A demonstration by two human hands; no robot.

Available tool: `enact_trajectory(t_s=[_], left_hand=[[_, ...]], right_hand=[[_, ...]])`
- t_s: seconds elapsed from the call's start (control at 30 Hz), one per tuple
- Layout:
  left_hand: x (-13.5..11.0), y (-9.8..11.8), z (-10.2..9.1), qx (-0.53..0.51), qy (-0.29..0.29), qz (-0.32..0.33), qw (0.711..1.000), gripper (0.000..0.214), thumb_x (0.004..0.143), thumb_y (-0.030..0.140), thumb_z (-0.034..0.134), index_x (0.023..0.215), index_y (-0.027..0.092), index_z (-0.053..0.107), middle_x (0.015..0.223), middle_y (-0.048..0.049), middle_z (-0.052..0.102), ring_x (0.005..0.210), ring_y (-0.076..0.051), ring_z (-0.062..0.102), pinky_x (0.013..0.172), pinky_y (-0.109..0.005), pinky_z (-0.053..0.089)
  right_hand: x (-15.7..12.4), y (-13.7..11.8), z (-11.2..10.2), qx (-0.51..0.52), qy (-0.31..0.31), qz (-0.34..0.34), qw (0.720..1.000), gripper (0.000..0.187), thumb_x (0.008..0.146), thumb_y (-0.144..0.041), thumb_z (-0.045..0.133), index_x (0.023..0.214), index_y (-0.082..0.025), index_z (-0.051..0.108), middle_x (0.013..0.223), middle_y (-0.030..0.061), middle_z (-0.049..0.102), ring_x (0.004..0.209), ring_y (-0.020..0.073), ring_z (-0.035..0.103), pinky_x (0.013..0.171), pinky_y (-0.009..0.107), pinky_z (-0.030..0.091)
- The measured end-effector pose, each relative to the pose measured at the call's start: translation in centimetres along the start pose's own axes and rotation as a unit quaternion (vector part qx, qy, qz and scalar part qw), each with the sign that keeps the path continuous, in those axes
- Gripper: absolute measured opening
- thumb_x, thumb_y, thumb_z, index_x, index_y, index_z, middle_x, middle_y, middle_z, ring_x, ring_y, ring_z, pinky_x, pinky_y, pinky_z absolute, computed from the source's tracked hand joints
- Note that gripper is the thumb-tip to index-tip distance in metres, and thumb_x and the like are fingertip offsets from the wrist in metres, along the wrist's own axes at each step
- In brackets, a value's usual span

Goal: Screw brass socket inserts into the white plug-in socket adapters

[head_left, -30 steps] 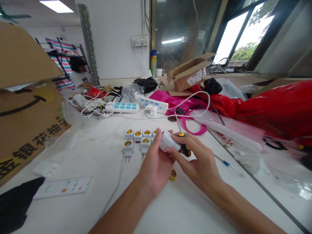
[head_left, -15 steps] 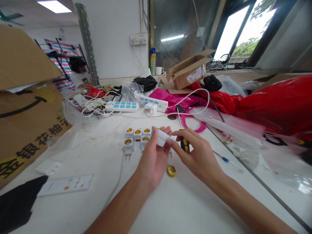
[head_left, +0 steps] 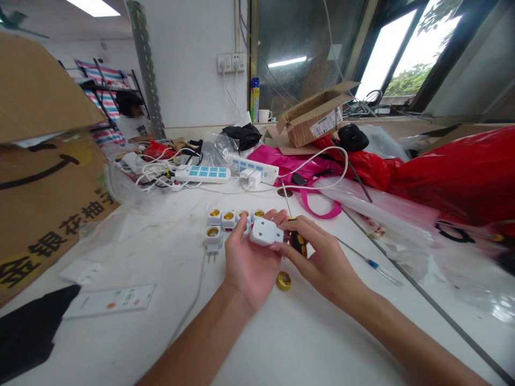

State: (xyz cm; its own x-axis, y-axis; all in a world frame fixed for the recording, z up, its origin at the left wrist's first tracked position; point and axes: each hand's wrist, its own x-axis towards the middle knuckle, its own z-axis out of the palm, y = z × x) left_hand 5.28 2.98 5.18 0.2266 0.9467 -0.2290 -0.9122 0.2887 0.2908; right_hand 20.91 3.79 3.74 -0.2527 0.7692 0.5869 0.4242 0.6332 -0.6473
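Observation:
A white plug-in lamp socket point(head_left: 264, 232) rests in my left hand point(head_left: 252, 268), its flat side with small screw holes facing up. The fingers curl round it from below and behind. My right hand point(head_left: 322, 252) has a screwdriver point(head_left: 298, 244) with a black and yellow handle tucked in it, the shaft pointing away from me. Thumb and index finger of that hand touch the socket's right end. Just beyond are several similar lamp sockets point(head_left: 213, 236) with gold threaded openings, partly hidden by my left hand. Below the hands lies a gold threaded ring point(head_left: 284, 281).
Two power strips point(head_left: 203, 173) and tangled cables lie at the back. A second screwdriver point(head_left: 372, 263) with a blue collar lies right. At left are a phone point(head_left: 110, 301) and a large cardboard box point(head_left: 52, 214). Red plastic bags point(head_left: 454, 171) fill the right side. A person sits far left.
The lamp socket has turned so its flat, holed side faces up. My left hand has opened out slightly and shifted left; the screwdriver in my right hand has tilted left.

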Motion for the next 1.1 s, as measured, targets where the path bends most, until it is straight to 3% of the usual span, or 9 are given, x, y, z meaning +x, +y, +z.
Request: enact_trajectory(t_s=[0.07,0.27,0.43,0.6,0.77,0.97,1.1], left_hand=[[0.0,0.0,0.0,-0.006,0.002,-0.006,1.0,0.053,0.111,0.048,0.052,0.131,0.003,0.072,0.132,-0.0235,0.079,0.113,-0.026,0.08,0.081,-0.027,0.066],[0.2,0.2,0.2,-0.002,-0.011,0.011,1.0,0.043,0.109,0.038,0.058,0.131,0.005,0.073,0.138,-0.024,0.077,0.13,-0.03,0.075,0.101,-0.034,0.064],[0.1,0.2,-0.2,-0.001,-0.03,0.014,0.999,0.047,0.11,0.044,0.055,0.132,0.008,0.075,0.133,-0.023,0.08,0.117,-0.026,0.079,0.092,-0.03,0.064],[0.0,0.2,-0.1,0.001,-0.002,0.006,1.0,0.05,0.11,0.044,0.052,0.132,0.005,0.074,0.137,-0.0237,0.079,0.127,-0.029,0.076,0.096,-0.033,0.064],[-0.2,0.2,0.4,0.006,0.005,0.014,1.0,0.051,0.108,0.043,0.056,0.135,0.003,0.072,0.142,-0.0252,0.077,0.137,-0.032,0.072,0.105,-0.036,0.063],[-0.2,0.0,0.2,-0.01,0.005,0.01,1.0,0.048,0.108,0.039,0.057,0.136,0.004,0.072,0.131,-0.0229,0.081,0.128,-0.029,0.076,0.095,-0.03,0.065],[-0.3,-0.1,0.1,-0.009,0.008,0.004,1.0,0.048,0.108,0.04,0.059,0.133,0.002,0.073,0.131,-0.024,0.08,0.12,-0.028,0.079,0.091,-0.03,0.066]], right_hand=[[-0.1,-0.3,0.2,-0.005,-0.024,-0.031,0.999,0.014,0.102,-0.027,0.079,0.115,-0.023,0.075,0.106,0.005,0.074,0.09,0.0203,0.068,0.082,0.03,0.053],[-0.4,-0.2,0.4,-0.023,-0.037,-0.028,0.999,0.016,0.103,-0.032,0.078,0.116,-0.023,0.075,0.106,0.0052,0.072,0.09,0.0209,0.069,0.083,0.031,0.053],[-0.4,-0.2,0.1,0.035,0.007,0.056,0.998,0.022,0.108,-0.044,0.069,0.107,-0.023,0.074,0.092,0.0026,0.072,0.077,0.0195,0.063,0.072,0.031,0.05],[-0.4,-0.5,0.2,-0.007,-0.065,-0.005,0.998,0.015,0.105,-0.039,0.075,0.102,-0.024,0.073,0.099,0.0036,0.072,0.085,0.0193,0.065,0.08,0.032,0.05],[-0.7,-1.2,0.7,-0.001,-0.05,0.006,0.999,0.016,0.11,-0.036,0.065,0.101,-0.024,0.07,0.095,0.0035,0.07,0.08,0.0187,0.062,0.074,0.032,0.049],[-0.5,-0.7,0.7,-0.017,-0.01,-0.005,1.0,0.012,0.107,-0.034,0.071,0.113,-0.023,0.071,0.101,0.006,0.072,0.084,0.021,0.062,0.077,0.034,0.051],[-0.4,-0.5,0.6,-0.011,-0.005,0.018,1.0,0.017,0.11,-0.038,0.067,0.101,-0.023,0.071,0.091,0.0037,0.071,0.078,0.0198,0.062,0.075,0.034,0.051]])
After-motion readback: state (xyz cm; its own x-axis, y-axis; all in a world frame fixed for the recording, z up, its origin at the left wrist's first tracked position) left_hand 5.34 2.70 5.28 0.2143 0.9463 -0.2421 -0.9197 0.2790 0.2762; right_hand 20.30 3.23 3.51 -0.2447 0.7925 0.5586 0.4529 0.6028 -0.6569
